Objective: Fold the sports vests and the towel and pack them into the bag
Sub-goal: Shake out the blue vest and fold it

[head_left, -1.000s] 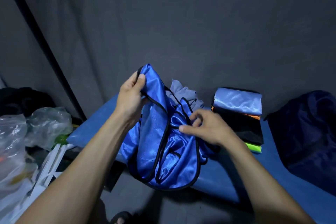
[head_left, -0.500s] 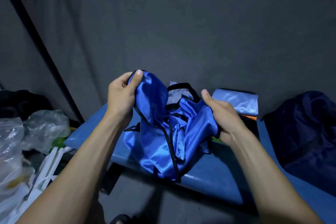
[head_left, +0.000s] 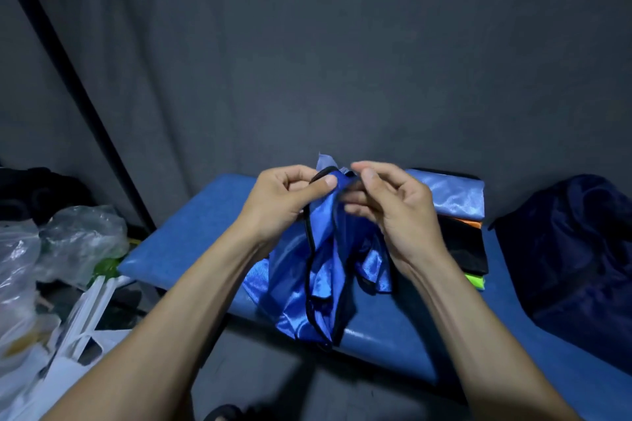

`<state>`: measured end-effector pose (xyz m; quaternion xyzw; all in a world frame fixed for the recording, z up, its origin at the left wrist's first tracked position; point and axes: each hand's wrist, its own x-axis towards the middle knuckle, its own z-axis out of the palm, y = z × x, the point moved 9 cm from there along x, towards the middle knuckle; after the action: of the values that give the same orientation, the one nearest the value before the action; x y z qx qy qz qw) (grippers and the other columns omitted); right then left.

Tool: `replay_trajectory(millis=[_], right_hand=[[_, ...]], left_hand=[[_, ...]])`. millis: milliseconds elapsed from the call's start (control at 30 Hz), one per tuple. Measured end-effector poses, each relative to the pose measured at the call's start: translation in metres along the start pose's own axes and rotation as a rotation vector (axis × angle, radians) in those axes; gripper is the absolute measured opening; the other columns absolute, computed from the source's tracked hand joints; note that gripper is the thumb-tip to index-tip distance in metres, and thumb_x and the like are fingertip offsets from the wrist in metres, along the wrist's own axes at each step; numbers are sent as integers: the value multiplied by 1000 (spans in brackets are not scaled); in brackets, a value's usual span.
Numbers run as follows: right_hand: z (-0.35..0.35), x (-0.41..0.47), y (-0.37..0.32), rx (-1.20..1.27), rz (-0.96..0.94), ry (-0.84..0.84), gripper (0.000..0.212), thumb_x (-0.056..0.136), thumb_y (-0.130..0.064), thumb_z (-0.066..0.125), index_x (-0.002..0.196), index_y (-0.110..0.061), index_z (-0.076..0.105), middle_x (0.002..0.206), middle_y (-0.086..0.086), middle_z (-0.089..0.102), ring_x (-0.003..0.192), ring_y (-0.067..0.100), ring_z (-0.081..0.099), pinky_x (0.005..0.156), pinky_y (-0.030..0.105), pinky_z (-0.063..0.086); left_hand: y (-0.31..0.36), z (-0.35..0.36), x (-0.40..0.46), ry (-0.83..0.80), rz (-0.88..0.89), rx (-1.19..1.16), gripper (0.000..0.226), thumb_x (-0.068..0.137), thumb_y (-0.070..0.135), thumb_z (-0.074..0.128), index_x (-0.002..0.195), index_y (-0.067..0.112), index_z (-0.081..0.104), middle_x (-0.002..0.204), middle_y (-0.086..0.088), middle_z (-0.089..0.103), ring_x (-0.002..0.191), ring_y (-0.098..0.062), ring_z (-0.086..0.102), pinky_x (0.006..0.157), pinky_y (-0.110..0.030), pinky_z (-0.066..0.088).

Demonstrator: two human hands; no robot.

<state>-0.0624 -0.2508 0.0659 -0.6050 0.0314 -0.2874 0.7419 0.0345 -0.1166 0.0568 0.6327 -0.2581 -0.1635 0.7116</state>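
Hands have come together: left hand [head_left: 284, 202] and right hand [head_left: 393, 205] now pinch the blue vest [head_left: 321, 270] top, so folding can start.

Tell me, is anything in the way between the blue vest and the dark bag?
Yes. The stack of folded vests sits on the blue bench between the blue vest, held by both hands, and the dark bag.

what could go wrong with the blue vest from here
Both the left hand and right hand pinch only the top edge of the blue vest, so the slippery cloth may slide free. Its bunched lower part hangs past the bench edge and might fold crooked or drag toward the floor.
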Motion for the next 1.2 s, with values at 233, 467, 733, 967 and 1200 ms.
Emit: replay_trajectory(millis=[233,467,733,967,1200], right_hand=[[4,-3,-3,-447,-161,-62,33,90,7,69,115,-14,75,102,-5,79,95,11,74,77,20,55],[15,-6,-7,-556,-251,-119,27,95,-15,69,118,-28,72,104,-4,74,77,13,67,81,38,59],[-5,2,-2,-418,-168,-12,12,85,-10,81,87,-13,70,79,-2,70,68,12,64,67,29,52],[-12,1,-15,-311,-226,122,9,87,-8,79,84,-14,72,75,-7,72,61,7,58,62,20,47],[-19,-5,-17,-487,-286,311,13,88,-16,79,80,-23,71,73,-11,71,56,6,62,60,22,49]], left_hand=[[-1,10,-3,-138,-7,-41,20,97,13,63,107,-3,69,98,-14,76,90,-22,71,80,-33,59],[-1,13,-7,-179,-14,21,19,100,14,61,106,1,72,98,-15,75,89,-21,71,74,-30,58],[-9,12,-11,-178,-44,66,28,100,19,61,105,-6,71,89,-10,69,80,-15,62,69,-26,53],[-3,-13,-9,124,16,214,12,94,20,72,85,12,77,71,3,72,63,-4,61,59,-17,48],[-3,33,-22,-173,18,132,13,93,22,72,101,11,74,82,-3,65,75,-12,55,68,-22,48]])
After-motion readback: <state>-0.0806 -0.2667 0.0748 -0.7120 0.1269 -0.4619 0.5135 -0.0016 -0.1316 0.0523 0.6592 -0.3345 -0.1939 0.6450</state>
